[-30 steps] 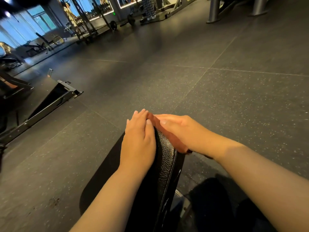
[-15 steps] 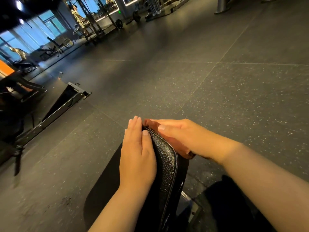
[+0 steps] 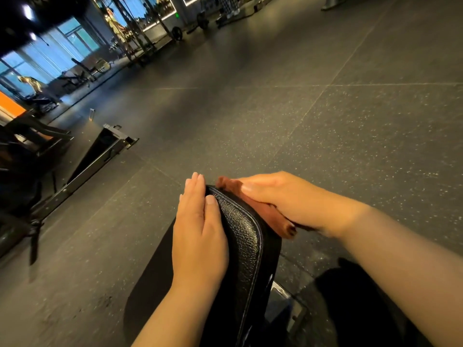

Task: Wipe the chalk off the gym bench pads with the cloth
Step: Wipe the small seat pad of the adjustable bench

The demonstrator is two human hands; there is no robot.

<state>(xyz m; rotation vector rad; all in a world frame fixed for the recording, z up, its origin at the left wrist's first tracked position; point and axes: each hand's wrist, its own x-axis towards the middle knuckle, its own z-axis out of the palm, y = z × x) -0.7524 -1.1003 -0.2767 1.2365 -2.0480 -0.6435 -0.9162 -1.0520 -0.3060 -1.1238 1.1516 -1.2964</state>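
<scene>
Left hand [image 3: 200, 236] slid back, flat; right hand [image 3: 288, 199] presses cloth [image 3: 273, 216].

One head-worn wide-angle view, forward and down, close above the bench pad [image 3: 246, 236], gym floor [image 3: 325, 121] beyond.

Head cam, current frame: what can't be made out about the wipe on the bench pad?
All head view:
- Chalk on the bench pad: none discernible; the surface is dark and its right side is turned from the camera.
- The cloth: mostly covered by the right hand; only its two ends show.
- Pad's left side: under the left hand.
- The bench frame: cut off by the bottom edge.
- Far gym machines: too small and blurred.
</scene>
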